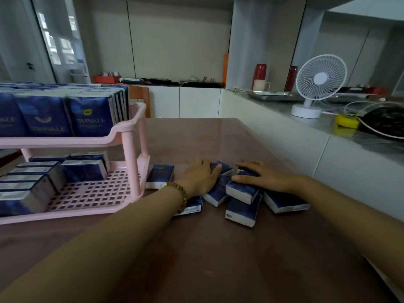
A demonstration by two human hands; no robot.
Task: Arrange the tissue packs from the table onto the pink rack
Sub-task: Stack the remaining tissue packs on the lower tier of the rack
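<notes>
Fingers of my left hand lie almost flat on the packs. My right hand lies flat on them too, and neither hand grips one. I see the pile on the brown table, just beside the pink rack. More packs fill the rack's top shelf and part of the bottom one. On the grey counter at the right stands a white fan.

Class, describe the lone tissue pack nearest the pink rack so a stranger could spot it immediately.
Find the pink rack at the left of the table. Just right of its bottom shelf lies one blue tissue pack, flat. Unlike the jumbled pile, it sits alone, between the rack and the left hand.
</notes>
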